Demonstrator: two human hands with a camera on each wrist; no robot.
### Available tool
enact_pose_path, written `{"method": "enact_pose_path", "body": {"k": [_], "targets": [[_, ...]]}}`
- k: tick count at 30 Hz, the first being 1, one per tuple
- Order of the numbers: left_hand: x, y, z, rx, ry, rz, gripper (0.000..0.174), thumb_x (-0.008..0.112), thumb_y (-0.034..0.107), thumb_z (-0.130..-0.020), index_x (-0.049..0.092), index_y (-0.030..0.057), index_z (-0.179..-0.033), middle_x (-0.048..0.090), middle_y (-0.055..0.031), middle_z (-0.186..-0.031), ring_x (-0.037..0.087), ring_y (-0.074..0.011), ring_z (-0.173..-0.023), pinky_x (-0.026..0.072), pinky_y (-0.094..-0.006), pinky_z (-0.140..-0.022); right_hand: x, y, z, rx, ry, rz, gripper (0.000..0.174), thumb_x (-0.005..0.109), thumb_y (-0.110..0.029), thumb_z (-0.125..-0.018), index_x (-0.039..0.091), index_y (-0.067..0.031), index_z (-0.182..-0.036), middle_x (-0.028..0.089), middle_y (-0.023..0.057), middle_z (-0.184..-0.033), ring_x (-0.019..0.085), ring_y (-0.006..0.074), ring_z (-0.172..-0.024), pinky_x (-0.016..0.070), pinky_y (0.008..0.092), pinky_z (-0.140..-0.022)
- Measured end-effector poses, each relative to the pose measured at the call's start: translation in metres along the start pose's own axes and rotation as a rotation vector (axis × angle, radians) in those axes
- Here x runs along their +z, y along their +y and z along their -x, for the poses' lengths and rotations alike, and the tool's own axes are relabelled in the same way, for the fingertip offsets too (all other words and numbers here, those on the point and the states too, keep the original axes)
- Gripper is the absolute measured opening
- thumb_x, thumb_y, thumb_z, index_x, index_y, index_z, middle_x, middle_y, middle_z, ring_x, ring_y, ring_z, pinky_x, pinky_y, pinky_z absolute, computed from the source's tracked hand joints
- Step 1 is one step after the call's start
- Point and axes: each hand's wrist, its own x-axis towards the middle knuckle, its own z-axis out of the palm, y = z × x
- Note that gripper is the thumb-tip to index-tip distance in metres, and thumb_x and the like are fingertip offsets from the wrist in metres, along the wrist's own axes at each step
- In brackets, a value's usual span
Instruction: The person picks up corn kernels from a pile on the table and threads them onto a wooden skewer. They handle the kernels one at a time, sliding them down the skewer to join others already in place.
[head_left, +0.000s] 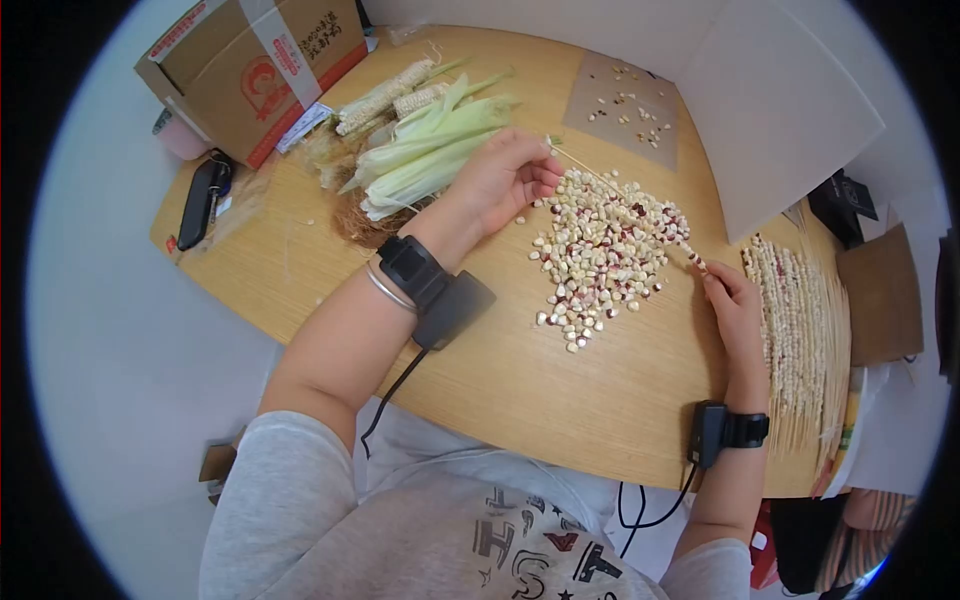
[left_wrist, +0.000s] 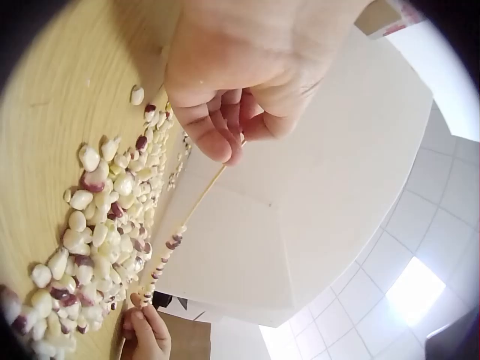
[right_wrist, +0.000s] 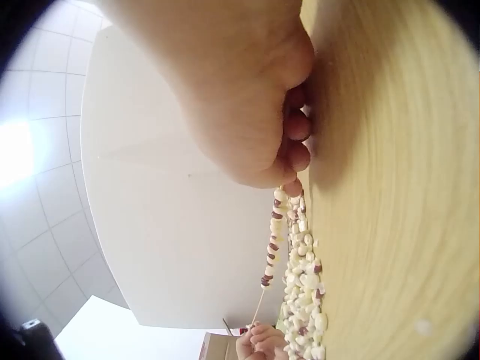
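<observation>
A thin wooden skewer (left_wrist: 204, 193) slants between my two hands over the table. White and dark red corn kernels (right_wrist: 273, 240) are threaded along its right part, while the stretch towards my left hand is bare. My left hand (head_left: 505, 180) pinches the bare end between thumb and fingertips, its other fingers curled. At the other end my right hand (head_left: 735, 310) grips the skewer beside the threaded kernels, low over the table in the right wrist view. Beneath the skewer spreads a heap of loose kernels (head_left: 590, 260), mostly white with some dark red.
Several skewers full of kernels (head_left: 785, 320) lie side by side at the right. Corn husks (head_left: 430, 150) and stripped cobs (head_left: 385, 97) are piled at the back left, near a cardboard box (head_left: 235, 75). A grey sheet (head_left: 585, 100) bears scattered kernels. White panels (head_left: 790, 110) stand behind.
</observation>
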Motion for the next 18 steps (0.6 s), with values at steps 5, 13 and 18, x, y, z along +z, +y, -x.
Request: {"method": "enact_pose_path", "body": {"k": [5, 13, 18], "targets": [[-0.0009, -0.0024, 0.0005, 0.006, -0.025, 0.042, 0.004, 0.054, 0.006, -0.082, 0.052, 0.0057, -0.079, 0.06, -0.0086, -0.072, 0.057, -0.0131, -0.062, 0.0479, -0.0236, -0.055, 0.002, 0.0027, 0.0016, 0.032, -0.005, -0.048, 0.022, 0.056, -0.009, -0.082, 0.06, 0.0032, -0.099, 0.061, 0.0024, -0.082, 0.052, 0.0084, -0.074, 0.0416, 0.0221, -0.068], [0.0003, 0.0009, 0.0012, -0.047, -0.102, 0.123, 0.003, 0.054, 0.006, -0.082, 0.054, 0.0056, -0.079, 0.061, -0.008, -0.072, 0.058, -0.0131, -0.061, 0.0485, -0.0239, -0.055, 0.0031, 0.0038, 0.0014, 0.028, -0.017, -0.039, 0.022, 0.057, -0.01, -0.081, 0.061, 0.0037, -0.099, 0.062, 0.0033, -0.084, 0.053, 0.0091, -0.075, 0.0422, 0.0224, -0.069], [0.0014, -0.0006, 0.0002, -0.054, -0.149, 0.13, 0.003, 0.055, 0.006, -0.082, 0.054, 0.0057, -0.079, 0.061, -0.0074, -0.072, 0.058, -0.0132, -0.062, 0.0491, -0.0237, -0.056, 0.0018, 0.0083, -0.0006, 0.0, -0.005, -0.037, 0.022, 0.057, -0.01, -0.081, 0.061, 0.0041, -0.098, 0.062, 0.0035, -0.084, 0.053, 0.0094, -0.076, 0.0423, 0.0224, -0.07]]}}
